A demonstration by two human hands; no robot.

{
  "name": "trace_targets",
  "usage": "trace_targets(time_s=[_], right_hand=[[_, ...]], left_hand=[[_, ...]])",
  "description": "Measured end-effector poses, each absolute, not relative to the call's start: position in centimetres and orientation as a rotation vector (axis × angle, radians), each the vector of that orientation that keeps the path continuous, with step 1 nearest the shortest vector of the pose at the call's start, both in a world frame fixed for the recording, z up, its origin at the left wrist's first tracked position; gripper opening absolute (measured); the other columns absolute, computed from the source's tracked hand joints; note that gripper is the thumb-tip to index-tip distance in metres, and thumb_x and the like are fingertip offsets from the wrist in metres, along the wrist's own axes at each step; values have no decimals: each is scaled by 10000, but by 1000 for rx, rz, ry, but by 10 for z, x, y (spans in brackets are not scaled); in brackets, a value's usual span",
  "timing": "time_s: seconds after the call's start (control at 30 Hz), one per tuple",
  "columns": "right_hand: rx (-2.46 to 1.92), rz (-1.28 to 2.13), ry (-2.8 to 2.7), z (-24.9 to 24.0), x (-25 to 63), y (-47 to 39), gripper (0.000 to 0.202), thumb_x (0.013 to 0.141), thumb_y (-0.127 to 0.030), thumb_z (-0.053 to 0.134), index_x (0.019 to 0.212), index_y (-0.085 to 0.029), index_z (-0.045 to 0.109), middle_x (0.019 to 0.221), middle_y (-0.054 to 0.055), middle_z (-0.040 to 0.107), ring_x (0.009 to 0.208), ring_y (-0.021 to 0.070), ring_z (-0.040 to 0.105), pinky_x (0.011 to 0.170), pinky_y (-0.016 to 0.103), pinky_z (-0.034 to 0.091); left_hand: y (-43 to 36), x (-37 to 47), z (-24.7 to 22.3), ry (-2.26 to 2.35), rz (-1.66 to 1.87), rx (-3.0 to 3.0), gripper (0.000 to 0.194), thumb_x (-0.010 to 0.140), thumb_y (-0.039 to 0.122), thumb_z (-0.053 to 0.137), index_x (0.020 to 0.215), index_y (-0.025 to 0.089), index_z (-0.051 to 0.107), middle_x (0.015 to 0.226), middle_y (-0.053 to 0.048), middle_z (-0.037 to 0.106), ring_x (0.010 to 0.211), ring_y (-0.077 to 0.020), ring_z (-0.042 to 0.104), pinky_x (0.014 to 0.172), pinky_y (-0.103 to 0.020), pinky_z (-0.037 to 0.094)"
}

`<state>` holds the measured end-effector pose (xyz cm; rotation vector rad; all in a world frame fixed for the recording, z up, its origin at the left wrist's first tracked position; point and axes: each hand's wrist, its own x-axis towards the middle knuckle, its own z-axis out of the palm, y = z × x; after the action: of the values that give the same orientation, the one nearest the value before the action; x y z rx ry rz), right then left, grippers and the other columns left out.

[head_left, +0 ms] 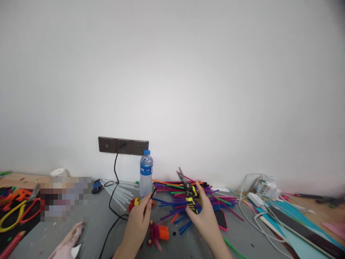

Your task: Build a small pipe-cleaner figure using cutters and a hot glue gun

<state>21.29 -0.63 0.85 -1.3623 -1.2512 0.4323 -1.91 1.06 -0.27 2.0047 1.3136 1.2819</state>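
The left hand is closed in a pinch on a thin black strip, whose end pokes up past the fingertips; its exact kind cannot be made out. To its right, the right hand grips pliers by their yellow-and-black handles, the nose pointing up and away from that hand, the tips slightly parted. Strip and pliers are apart. Behind and between the hands, a heap of pipe cleaners, mostly purple and blue, spreads over the gray bench. A water bottle with a blue cap stands upright just beyond the left hand. A maroon-and-orange fuzzy figure lies just right of the left wrist. Beside the right wrist lies a pink-edged phone.
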Motion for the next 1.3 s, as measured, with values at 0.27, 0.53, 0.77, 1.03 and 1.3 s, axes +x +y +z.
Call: trace_targets(time_s=[0.27, 0.53, 0.77, 1.03, 1.3], right_hand=[[-1466, 439, -1633, 13, 190, -14, 563, 576, -143, 584, 1126, -250, 636, 1112, 63, 681, 1048, 304, 594, 912, 415, 445], [-1512, 602, -1747, 24, 192, -23, 571, 614, -192, 622, 1185, -216, 623, 1204, 93, 665, 1107, 303, 596, 957, 387, 436], [-1494, 656, -1844, 30, 187, -27, 486, 663, -236, 661, 1148, -227, 625, 1119, 71, 687, 1019, 272, 623, 892, 335, 454], [-1418, 824, -1874, 42, 185, -33, 300, 693, -218, 628, 991, -192, 647, 881, 13, 696, 800, 192, 609, 723, 234, 442], [-1424, 898, -1885, 40, 185, -34, 277, 701, -201, 600, 977, -186, 621, 865, -4, 682, 782, 173, 581, 686, 216, 416]], left_hand=[[10, -19, -1, 1291, 1352, 1873, 455, 949, 410, 385, 1184, 146, 671, 973, -142, 769, 927, -267, 702, 841, -381, 547], [13, -19, -5, 1314, 1323, 1839, 432, 946, 395, 381, 1150, 151, 674, 1090, -148, 749, 1024, -265, 688, 900, -386, 532], [13, -16, 1, 1235, 1355, 1807, 373, 920, 408, 444, 960, 156, 715, 885, -104, 773, 830, -259, 705, 744, -336, 553], [10, -15, 6, 1231, 1338, 1798, 454, 921, 490, 428, 845, 145, 715, 688, -62, 709, 680, -231, 657, 658, -301, 528], [9, -15, 4, 1247, 1364, 1764, 511, 887, 542, 449, 939, 126, 742, 780, -120, 764, 741, -272, 697, 720, -354, 556]])
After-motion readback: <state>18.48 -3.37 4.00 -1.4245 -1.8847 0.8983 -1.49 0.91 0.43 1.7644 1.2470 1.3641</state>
